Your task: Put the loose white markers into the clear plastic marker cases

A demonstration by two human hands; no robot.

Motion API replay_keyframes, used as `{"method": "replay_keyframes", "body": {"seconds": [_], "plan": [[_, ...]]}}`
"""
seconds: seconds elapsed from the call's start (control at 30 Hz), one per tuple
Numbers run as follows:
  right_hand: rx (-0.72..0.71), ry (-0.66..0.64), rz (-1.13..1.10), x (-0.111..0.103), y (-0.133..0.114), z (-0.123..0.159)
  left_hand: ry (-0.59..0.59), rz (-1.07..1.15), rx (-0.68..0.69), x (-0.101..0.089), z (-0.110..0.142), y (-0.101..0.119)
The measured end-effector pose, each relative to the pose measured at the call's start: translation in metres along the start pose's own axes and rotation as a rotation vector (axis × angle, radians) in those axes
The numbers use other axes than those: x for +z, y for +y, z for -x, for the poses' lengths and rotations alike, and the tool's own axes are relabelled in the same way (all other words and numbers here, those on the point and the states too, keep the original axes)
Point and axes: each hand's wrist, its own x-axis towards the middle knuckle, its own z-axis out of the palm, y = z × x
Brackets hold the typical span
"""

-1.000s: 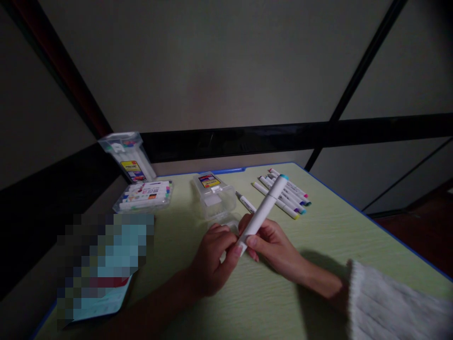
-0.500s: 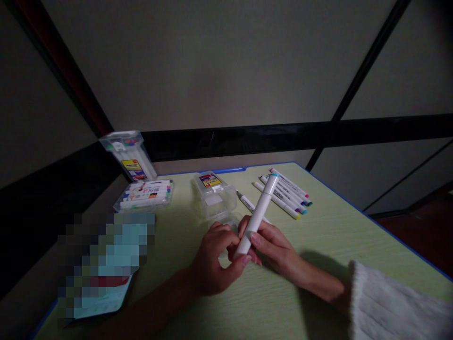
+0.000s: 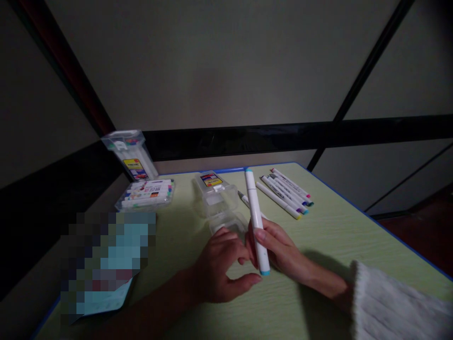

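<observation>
A white marker (image 3: 257, 222) with light-blue ends stands nearly upright over the table, gripped between the thumb and fingers of my right hand (image 3: 283, 245). Just left of its lower end is my left hand (image 3: 222, 267), thumb and fingers apart and nothing between them. Behind my hands lies a clear plastic marker case (image 3: 219, 200) with its lid (image 3: 228, 224) open towards me. A single marker (image 3: 244, 198) lies partly hidden behind the held one. To its right several white markers (image 3: 285, 191) with coloured ends rest in a loose group.
At the back left, a clear case of markers (image 3: 132, 156) stands upright by the wall. A flat clear pack of markers (image 3: 146, 193) lies before it. A blurred-out light-blue item (image 3: 106, 297) lies at the left on the pale green table (image 3: 318, 302), whose edge is blue.
The marker has swung from a rightward lean to nearly upright, tipping slightly left, and its lower end now shows. My left hand has let go of that end and its fingers have spread.
</observation>
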Motion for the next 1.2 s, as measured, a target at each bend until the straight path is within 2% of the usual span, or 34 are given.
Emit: {"method": "replay_keyframes", "body": {"seconds": [0.2, 0.3, 0.43, 0.63, 0.73, 0.87, 1.07, 1.2], "plan": [[0.109, -0.123, 0.028, 0.005, -0.002, 0.003, 0.160, 0.013, -0.124, 0.002, 0.002, -0.001], [0.111, -0.171, 0.041, 0.006, -0.004, 0.004, 0.152, -0.001, -0.139, 0.001, 0.002, -0.001], [0.072, -0.171, 0.058, 0.007, -0.005, 0.004, 0.121, -0.027, -0.163, 0.000, 0.005, -0.002], [0.044, -0.103, 0.108, 0.007, -0.005, 0.001, 0.132, -0.017, -0.215, 0.002, 0.009, -0.003], [-0.014, -0.019, 0.190, 0.004, -0.005, -0.001, 0.215, 0.015, -0.246, 0.003, 0.008, -0.005], [-0.031, 0.087, 0.286, -0.001, -0.006, -0.002, 0.319, 0.128, -0.380, 0.004, 0.007, -0.010], [-0.071, 0.145, 0.502, -0.004, -0.011, -0.001, 0.476, 0.224, -0.550, 0.005, 0.004, -0.012], [-0.129, 0.156, 0.641, -0.007, -0.013, -0.001, 0.615, 0.277, -0.578, 0.003, -0.002, -0.012]]}}
